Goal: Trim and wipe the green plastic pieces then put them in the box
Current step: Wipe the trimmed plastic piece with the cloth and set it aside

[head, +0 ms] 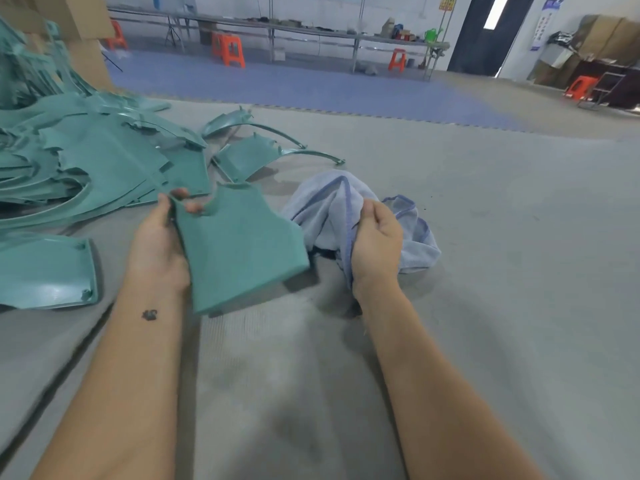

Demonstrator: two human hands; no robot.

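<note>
A: Left hand [157, 242]?
B: Grips a green plastic piece [239, 247] by its upper left corner, thumb on the near side, fingertips curled over the notched top edge. Piece held just above the grey mat [450, 306], tilted.

A: Right hand [375, 244]?
B: Fingers curled round a bunched pale blue cloth [332, 209]; the cloth's far part rests on the mat.

A: Other pieces?
B: Heap of green plastic pieces [86, 161] along the mat's left edge, a few curved ones [263, 147] strayed beside it, one rounded panel [45, 271] lying near the left forearm.

A: Containers?
B: Cardboard box [86, 32] at the far left corner; contents can't be seen.
</note>
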